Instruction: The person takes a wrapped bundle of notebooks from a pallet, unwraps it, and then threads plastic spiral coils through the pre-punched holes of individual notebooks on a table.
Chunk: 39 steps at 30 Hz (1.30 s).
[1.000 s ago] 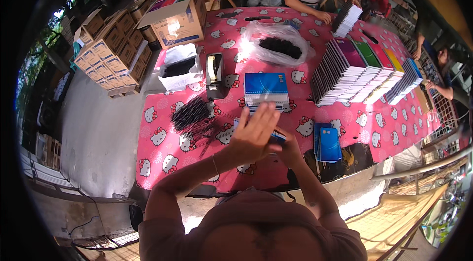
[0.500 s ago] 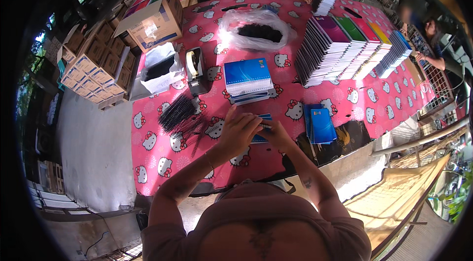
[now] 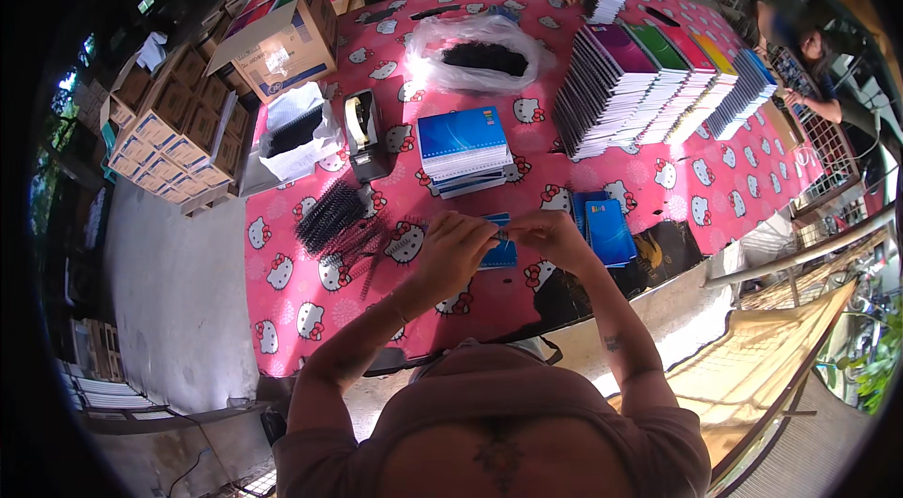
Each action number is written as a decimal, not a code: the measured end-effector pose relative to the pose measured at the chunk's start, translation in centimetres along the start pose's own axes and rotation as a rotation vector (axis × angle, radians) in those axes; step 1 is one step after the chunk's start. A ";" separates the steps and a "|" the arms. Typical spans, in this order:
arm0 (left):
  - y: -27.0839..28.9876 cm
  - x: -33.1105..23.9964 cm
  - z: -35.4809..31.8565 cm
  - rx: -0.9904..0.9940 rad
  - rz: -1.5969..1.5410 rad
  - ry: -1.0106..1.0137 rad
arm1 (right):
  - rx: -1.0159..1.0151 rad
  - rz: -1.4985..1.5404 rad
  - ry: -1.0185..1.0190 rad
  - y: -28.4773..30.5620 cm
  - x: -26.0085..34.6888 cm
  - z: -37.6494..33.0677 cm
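Centre of frame, above pink table [image 3: 310, 329]: left hand [image 3: 450, 252] and right hand [image 3: 555, 237], fingers pinching small blue notebook [image 3: 497, 253]. Best done keeping edges aligned; black coils [image 3: 331, 216] lie left.

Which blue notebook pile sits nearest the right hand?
The small flat pile of blue notebooks just beside the right hand; the taller blue stack lies farther up the table.

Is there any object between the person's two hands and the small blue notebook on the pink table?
No. The left hand and the right hand already meet at the small blue notebook; nothing visible lies between them.
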<state>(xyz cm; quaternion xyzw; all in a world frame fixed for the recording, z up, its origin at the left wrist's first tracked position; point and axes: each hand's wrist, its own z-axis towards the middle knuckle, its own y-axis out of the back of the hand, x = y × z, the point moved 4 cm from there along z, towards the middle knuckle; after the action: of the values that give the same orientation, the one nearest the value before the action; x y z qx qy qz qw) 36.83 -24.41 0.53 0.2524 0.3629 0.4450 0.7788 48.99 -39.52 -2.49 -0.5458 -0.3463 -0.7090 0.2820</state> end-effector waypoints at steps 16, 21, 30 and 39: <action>5.0 -4.8 5.9 -0.007 -0.354 0.135 | -0.466 -0.299 0.230 -1.3 8.7 -4.2; 4.4 -4.9 7.6 0.158 -0.443 -0.143 | -0.282 -0.430 -0.119 2.4 11.5 -5.1; -2.3 1.2 -6.2 0.245 0.216 -0.077 | -0.352 -1.127 -0.072 9.0 -3.4 -11.6; 1.5 0.7 -0.3 0.261 0.106 0.067 | -0.224 -0.128 0.171 -0.7 -1.4 -3.8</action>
<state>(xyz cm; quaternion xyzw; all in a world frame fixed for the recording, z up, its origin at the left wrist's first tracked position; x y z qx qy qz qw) 36.07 -23.00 1.22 0.3554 0.4295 0.4426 0.7024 46.61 -42.11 -4.60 -0.4882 -0.2739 -0.8036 0.2020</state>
